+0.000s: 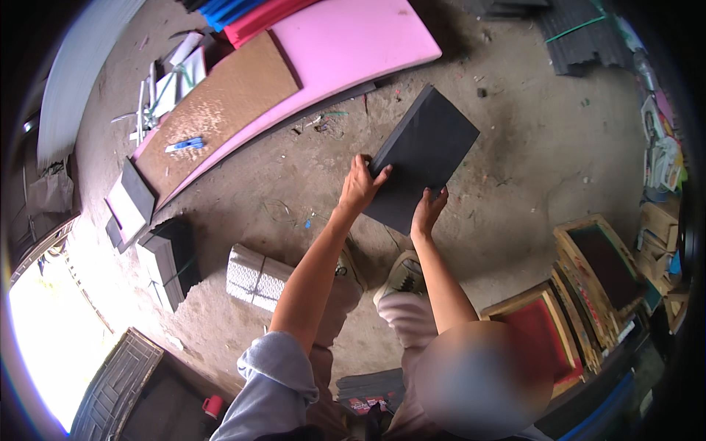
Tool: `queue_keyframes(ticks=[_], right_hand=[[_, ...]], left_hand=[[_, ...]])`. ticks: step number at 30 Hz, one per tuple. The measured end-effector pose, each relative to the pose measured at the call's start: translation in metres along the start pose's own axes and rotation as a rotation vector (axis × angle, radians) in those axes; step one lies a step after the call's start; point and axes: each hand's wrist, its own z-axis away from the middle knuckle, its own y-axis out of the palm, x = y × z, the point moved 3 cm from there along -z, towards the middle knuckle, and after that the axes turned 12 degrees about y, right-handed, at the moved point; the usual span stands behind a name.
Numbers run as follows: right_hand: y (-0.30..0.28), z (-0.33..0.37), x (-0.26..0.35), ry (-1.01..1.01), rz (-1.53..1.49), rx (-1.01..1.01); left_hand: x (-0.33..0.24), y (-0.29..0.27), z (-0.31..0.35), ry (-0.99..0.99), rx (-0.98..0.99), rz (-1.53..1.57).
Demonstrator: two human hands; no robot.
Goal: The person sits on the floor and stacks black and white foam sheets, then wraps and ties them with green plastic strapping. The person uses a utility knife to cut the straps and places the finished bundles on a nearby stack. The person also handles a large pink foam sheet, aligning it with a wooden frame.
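Between my hands is a stack of black foam sheets (pixel 426 151), held tilted above the floor. The layered edge of the stack shows along its upper left side. My left hand (pixel 360 184) grips that left edge, with the thumb lying on the top face. Around the near right edge closes my right hand (pixel 428 211), its thumb also on top. The undersides of the sheets and the fingertips beneath them are hidden.
A pink foam slab (pixel 353 37) with a brown board (pixel 220 103) and a blue cutter (pixel 185 145) lies ahead left. Tied white foam (pixel 257 277) sits by my left foot. Wooden frames (pixel 537 331) lean at the right. Grey bundled sheets (pixel 585 37) lie far right.
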Motion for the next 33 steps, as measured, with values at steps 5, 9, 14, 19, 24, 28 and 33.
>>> queue_keyframes(ticks=[5, 9, 14, 19, 24, 28, 33], right_hand=[[-0.103, 0.114, 0.107, -0.185, 0.105, 0.234], [-0.189, 0.218, 0.201, -0.251, 0.110, 0.522], [-0.248, 0.354, 0.312, -0.501, 0.084, 0.754], [-0.218, 0.468, 0.364, -0.684, 0.148, 0.829], [-0.123, 0.606, 0.363, -0.802, 0.228, 1.097], [-0.022, 0.757, 0.305, -0.723, 0.375, 1.398], [0.103, 0.906, 0.213, -0.783, 0.801, 1.545]], left_hand=[[-0.107, -0.101, 0.095, -0.238, -0.129, 0.202], [-0.206, -0.193, 0.177, -0.198, -0.297, 0.570], [-0.309, -0.318, 0.250, 0.159, -0.363, 0.693], [-0.322, -0.420, 0.316, 0.186, -0.577, 0.764], [-0.255, -0.525, 0.410, 0.196, -0.854, 0.897], [-0.142, -0.604, 0.525, 0.142, -1.176, 0.852], [-0.004, -0.687, 0.662, -0.018, -1.468, 0.812]])
